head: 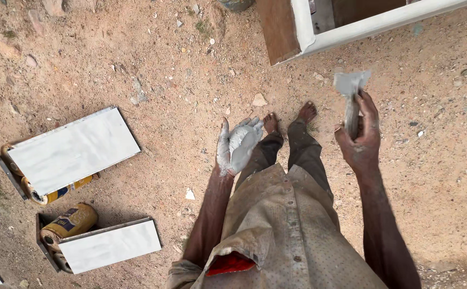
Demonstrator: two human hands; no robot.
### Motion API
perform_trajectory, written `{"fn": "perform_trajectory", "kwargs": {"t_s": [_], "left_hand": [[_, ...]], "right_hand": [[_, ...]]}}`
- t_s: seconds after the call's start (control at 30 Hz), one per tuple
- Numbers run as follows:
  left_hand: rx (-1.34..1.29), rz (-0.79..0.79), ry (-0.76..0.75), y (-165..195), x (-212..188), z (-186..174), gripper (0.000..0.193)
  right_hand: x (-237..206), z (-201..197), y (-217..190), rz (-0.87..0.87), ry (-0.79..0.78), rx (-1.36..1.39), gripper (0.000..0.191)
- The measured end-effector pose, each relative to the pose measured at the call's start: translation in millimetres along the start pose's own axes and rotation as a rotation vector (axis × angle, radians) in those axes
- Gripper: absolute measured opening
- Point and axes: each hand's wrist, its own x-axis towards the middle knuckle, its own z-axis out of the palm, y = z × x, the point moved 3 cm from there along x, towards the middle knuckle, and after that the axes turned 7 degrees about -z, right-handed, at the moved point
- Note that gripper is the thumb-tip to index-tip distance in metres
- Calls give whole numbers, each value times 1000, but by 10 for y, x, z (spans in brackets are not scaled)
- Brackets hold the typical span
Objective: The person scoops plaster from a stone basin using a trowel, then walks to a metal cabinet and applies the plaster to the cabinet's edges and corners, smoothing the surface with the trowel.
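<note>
Far left: two white-painted panels [73, 151] propped on yellow tins [68, 225] with dark label bands, on sandy ground [180, 69]. Centre: left hand [237, 145] open, palm up, fingers together, coated in grey putty. Right: right hand [359, 136] gripping a putty knife [350, 99], blade up, below the white frame [362, 27].

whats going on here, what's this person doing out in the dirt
A barefoot person stands on sandy ground. Their right hand grips a putty knife smeared with grey paste, blade up. Their left hand is open, palm up, coated in the same grey-white paste. To their left, two white-coated panels rest on yellow cans. A white-edged wooden frame lies ahead of them.
</note>
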Motion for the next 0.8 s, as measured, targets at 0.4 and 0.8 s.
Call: {"fn": "perform_trajectory", "kwargs": {"t_s": [0.4, 0.8], "left_hand": [[-74, 25, 180, -26, -324, -1213, 72], [-41, 187, -24, -145, 122, -444, 69]], "right_hand": [[285, 1020, 1023, -294, -15, -511, 71], [-334, 454, 396, 255, 149, 916, 62]]}}
